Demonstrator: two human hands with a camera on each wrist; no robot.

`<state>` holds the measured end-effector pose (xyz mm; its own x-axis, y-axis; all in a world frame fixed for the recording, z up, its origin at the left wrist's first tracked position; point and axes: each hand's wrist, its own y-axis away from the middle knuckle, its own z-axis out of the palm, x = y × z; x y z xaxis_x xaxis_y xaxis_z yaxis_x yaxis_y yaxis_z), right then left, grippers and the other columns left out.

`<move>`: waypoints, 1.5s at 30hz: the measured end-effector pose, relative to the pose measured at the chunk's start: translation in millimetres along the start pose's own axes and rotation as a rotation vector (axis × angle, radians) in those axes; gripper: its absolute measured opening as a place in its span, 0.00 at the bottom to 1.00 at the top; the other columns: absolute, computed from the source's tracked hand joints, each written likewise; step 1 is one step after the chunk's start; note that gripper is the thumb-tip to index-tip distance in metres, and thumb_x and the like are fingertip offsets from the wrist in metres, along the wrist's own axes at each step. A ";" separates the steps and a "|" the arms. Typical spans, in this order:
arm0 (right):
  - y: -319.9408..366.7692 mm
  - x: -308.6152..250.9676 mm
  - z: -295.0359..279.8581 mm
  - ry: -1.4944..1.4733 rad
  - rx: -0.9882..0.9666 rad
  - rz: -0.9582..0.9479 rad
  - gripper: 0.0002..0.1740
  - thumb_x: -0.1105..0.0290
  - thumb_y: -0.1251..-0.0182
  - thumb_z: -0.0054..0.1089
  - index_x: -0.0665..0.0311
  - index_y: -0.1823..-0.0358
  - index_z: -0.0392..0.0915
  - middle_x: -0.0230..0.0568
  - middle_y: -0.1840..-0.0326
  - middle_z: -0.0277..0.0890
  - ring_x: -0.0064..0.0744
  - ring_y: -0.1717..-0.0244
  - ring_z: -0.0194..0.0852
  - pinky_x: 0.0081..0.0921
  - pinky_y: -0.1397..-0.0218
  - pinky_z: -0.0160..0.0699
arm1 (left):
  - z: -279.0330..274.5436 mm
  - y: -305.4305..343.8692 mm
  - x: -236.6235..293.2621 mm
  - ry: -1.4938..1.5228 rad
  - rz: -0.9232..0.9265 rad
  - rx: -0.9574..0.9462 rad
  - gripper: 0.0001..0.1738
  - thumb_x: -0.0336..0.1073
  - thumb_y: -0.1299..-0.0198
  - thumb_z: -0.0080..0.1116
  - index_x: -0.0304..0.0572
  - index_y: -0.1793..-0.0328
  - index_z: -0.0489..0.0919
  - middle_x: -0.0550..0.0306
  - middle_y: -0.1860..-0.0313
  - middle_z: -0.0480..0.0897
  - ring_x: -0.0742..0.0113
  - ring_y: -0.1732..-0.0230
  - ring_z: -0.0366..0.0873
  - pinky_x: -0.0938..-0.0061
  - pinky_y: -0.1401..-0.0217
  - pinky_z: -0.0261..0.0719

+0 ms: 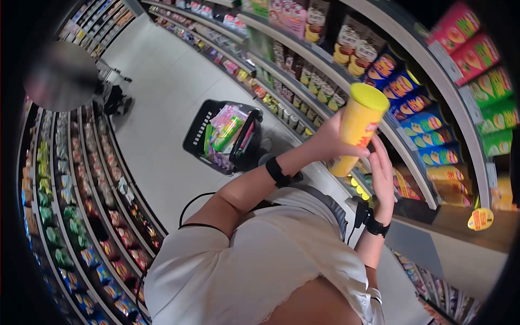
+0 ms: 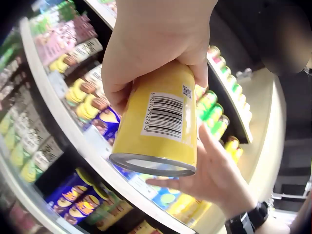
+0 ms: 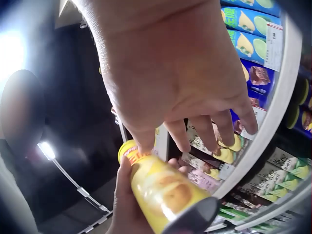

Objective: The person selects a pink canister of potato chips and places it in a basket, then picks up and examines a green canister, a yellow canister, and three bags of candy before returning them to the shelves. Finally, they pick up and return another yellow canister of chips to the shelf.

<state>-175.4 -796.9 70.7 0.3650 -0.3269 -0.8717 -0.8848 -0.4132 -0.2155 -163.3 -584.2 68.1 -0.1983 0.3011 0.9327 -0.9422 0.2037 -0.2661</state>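
Note:
A yellow can of potato chips (image 1: 362, 116) with a yellow plastic lid is gripped in my left hand (image 1: 329, 140), fingers wrapped round its side. In the left wrist view the can (image 2: 158, 117) shows a barcode and its metal base, below the left hand (image 2: 156, 41). My right hand (image 1: 383, 176) is beside the can with its fingers extended. The right wrist view has the right hand (image 3: 175, 87) spread over the can (image 3: 163, 187), its thumb overlapping the lid end, while the left hand (image 3: 126, 209) holds the can from underneath.
Shelves of boxed and bagged snacks (image 1: 425, 130) rise close by on the right. A black shopping basket (image 1: 203, 154) with colourful packages is on the floor. Another shelf of bags (image 1: 81, 216) lines the left. A person (image 1: 62, 78) stands farther down the aisle.

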 end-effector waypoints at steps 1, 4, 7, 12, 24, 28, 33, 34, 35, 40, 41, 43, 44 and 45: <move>0.2 -3.8 11.6 -0.193 -0.036 0.123 0.28 0.64 0.23 0.55 0.67 0.26 0.68 0.46 0.23 0.66 0.40 0.25 0.65 0.34 0.25 0.63 | -19.7 8.6 4.9 0.078 -0.089 0.101 0.44 0.35 0.54 0.81 0.40 0.31 0.68 0.58 0.44 0.79 0.70 0.42 0.77 0.69 0.38 0.78; 2.0 15.6 19.0 0.053 -0.191 0.199 0.27 0.65 0.29 0.64 0.64 0.31 0.74 0.46 0.30 0.74 0.41 0.28 0.70 0.35 0.26 0.64 | -89.1 32.4 11.0 0.014 -0.118 0.434 0.38 0.35 0.50 0.78 0.44 0.33 0.71 0.58 0.47 0.80 0.67 0.46 0.80 0.68 0.41 0.81; 6.3 30.2 22.1 0.113 -0.230 0.257 0.26 0.63 0.32 0.68 0.64 0.35 0.77 0.48 0.36 0.79 0.39 0.35 0.76 0.35 0.31 0.72 | -168.2 64.5 0.9 -0.073 0.012 0.866 0.31 0.33 0.48 0.74 0.43 0.39 0.74 0.57 0.48 0.81 0.64 0.50 0.81 0.64 0.48 0.82; 13.1 51.0 24.9 0.109 -0.202 0.277 0.29 0.54 0.31 0.66 0.62 0.35 0.76 0.50 0.39 0.81 0.48 0.39 0.81 0.39 0.38 0.79 | -337.7 161.9 -81.0 -0.412 -0.182 1.235 0.27 0.36 0.48 0.76 0.40 0.43 0.76 0.56 0.56 0.79 0.62 0.62 0.77 0.66 0.58 0.80; 5.1 40.5 24.7 0.285 -0.250 0.384 0.31 0.53 0.31 0.64 0.64 0.34 0.74 0.55 0.44 0.82 0.52 0.41 0.81 0.40 0.38 0.78 | -403.2 222.2 -221.5 -1.192 -0.714 0.937 0.34 0.54 0.38 0.65 0.37 0.34 0.74 0.43 0.49 0.83 0.49 0.50 0.83 0.61 0.48 0.81; -1.5 36.0 19.7 0.278 -0.270 0.395 0.30 0.53 0.32 0.66 0.61 0.35 0.75 0.51 0.45 0.82 0.48 0.43 0.82 0.38 0.41 0.80 | -387.0 169.6 -189.8 -0.931 -0.815 0.806 0.32 0.55 0.36 0.63 0.38 0.35 0.75 0.44 0.51 0.85 0.52 0.54 0.84 0.61 0.52 0.81; -1.7 19.0 -12.5 0.267 -0.214 0.287 0.29 0.54 0.29 0.63 0.61 0.33 0.73 0.47 0.38 0.79 0.47 0.37 0.78 0.39 0.39 0.77 | -344.8 54.5 -135.5 -0.558 -0.810 0.664 0.31 0.56 0.34 0.59 0.40 0.36 0.77 0.45 0.54 0.87 0.55 0.60 0.84 0.60 0.57 0.80; -6.4 4.3 -29.3 0.293 -0.270 0.372 0.30 0.54 0.29 0.63 0.62 0.32 0.72 0.50 0.38 0.79 0.49 0.36 0.76 0.39 0.38 0.77 | -337.5 42.9 -124.2 -0.485 -0.810 0.641 0.30 0.56 0.33 0.58 0.40 0.36 0.78 0.45 0.55 0.87 0.55 0.61 0.85 0.60 0.58 0.80; -7.9 -16.4 -44.7 0.377 -0.186 0.327 0.30 0.53 0.28 0.63 0.62 0.32 0.73 0.51 0.38 0.79 0.51 0.37 0.77 0.38 0.38 0.77 | -330.9 41.0 -111.8 -0.410 -0.817 0.627 0.30 0.57 0.33 0.58 0.40 0.36 0.78 0.46 0.56 0.87 0.56 0.62 0.85 0.60 0.60 0.80; -8.4 -69.9 -93.4 0.413 0.170 0.177 0.23 0.64 0.31 0.67 0.65 0.37 0.78 0.47 0.44 0.82 0.41 0.44 0.83 0.33 0.40 0.80 | -340.0 96.7 -132.6 -0.164 -0.883 0.579 0.38 0.57 0.38 0.64 0.33 0.33 0.72 0.46 0.52 0.84 0.47 0.52 0.84 0.60 0.49 0.82; -8.7 -71.2 -96.0 0.324 0.196 0.191 0.22 0.68 0.31 0.67 0.66 0.38 0.78 0.45 0.45 0.83 0.36 0.43 0.82 0.32 0.40 0.80 | -316.3 83.8 -122.2 -0.191 -0.868 0.564 0.38 0.59 0.39 0.63 0.30 0.38 0.75 0.44 0.53 0.86 0.47 0.54 0.85 0.58 0.48 0.82; -12.2 -72.0 -96.1 0.193 0.219 0.226 0.20 0.73 0.31 0.65 0.68 0.39 0.78 0.40 0.46 0.83 0.29 0.43 0.81 0.29 0.38 0.81 | -334.9 84.4 -196.8 -0.897 -0.666 0.308 0.43 0.58 0.43 0.67 0.32 0.32 0.70 0.39 0.53 0.85 0.49 0.53 0.87 0.61 0.52 0.83; -15.8 -70.2 -91.2 0.072 0.224 0.271 0.19 0.74 0.30 0.65 0.68 0.39 0.78 0.40 0.45 0.83 0.28 0.44 0.82 0.28 0.38 0.80 | -270.3 75.5 -125.1 -1.059 -0.756 0.376 0.52 0.63 0.50 0.71 0.28 0.32 0.67 0.30 0.45 0.82 0.35 0.43 0.81 0.54 0.40 0.79; -20.0 -60.8 -83.9 0.044 0.215 0.263 0.19 0.74 0.30 0.65 0.68 0.40 0.79 0.40 0.45 0.83 0.27 0.44 0.82 0.27 0.38 0.80 | -260.8 83.5 -143.3 -1.212 -0.738 0.466 0.51 0.60 0.55 0.75 0.32 0.32 0.68 0.32 0.51 0.84 0.37 0.42 0.81 0.53 0.41 0.79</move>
<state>-155.7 -840.1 165.0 0.1245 -0.4364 -0.8911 -0.9893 -0.1231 -0.0779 -143.1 -367.4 -151.2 0.4709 -0.7190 0.5111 -0.8807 -0.4168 0.2251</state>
